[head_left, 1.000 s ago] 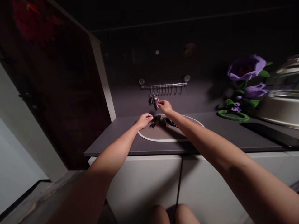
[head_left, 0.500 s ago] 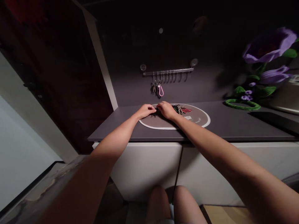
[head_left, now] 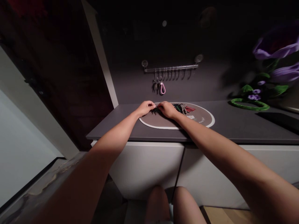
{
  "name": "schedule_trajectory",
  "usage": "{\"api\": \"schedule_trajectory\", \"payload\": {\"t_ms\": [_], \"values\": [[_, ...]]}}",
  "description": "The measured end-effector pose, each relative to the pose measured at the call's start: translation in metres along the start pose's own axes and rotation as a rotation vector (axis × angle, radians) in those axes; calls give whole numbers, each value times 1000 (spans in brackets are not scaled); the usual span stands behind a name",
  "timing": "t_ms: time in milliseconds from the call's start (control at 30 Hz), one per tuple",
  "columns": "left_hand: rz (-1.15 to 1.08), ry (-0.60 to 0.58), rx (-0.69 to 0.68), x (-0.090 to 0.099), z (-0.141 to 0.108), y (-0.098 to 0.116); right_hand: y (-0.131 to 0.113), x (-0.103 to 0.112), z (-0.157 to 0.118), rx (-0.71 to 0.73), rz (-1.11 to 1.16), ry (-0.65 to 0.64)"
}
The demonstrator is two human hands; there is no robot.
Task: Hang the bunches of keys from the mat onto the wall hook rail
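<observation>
While both arms reach forward over the dark bench (head_left: 233, 127), the left hand (head_left: 145, 108) and the right hand (head_left: 167, 109) meet over the oval mat (head_left: 201, 123), fingers curled narrow and pinching a dark bunch of keys (head_left: 154, 110) that lies on the mat's far left part between them. Just right of the right hand lies another key bunch with green and red tags (head_left: 184, 108), and on the wall behind, a pink-looped key set (head_left: 162, 88) hangs from the hook rail (head_left: 171, 67); purple flowers (head_left: 275, 49) stand at the far right.
</observation>
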State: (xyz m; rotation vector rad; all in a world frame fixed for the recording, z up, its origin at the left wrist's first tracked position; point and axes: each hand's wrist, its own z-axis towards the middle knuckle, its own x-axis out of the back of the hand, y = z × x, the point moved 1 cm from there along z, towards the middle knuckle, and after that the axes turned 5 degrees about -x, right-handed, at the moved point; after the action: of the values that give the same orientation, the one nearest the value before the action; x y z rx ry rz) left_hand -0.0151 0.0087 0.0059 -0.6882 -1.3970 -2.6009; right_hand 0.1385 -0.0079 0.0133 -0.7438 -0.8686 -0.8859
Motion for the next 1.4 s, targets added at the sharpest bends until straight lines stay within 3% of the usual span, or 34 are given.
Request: {"api": "schedule_trajectory", "payload": {"t_ms": [367, 733, 1133, 1400], "values": [[-325, 95, 50, -1, 5, -6, -2, 5, -2, -92, 329, 98], [-471, 124, 95, -5, 5, 1, 8, -4, 6, -135, 774, 179], [-381, 120, 42, -8, 6, -2, 13, -3, 9, -116, 883, 224], [-32, 147, -57, -15, 3, 4, 16, 8, 13, -222, 1100, 291]]}}
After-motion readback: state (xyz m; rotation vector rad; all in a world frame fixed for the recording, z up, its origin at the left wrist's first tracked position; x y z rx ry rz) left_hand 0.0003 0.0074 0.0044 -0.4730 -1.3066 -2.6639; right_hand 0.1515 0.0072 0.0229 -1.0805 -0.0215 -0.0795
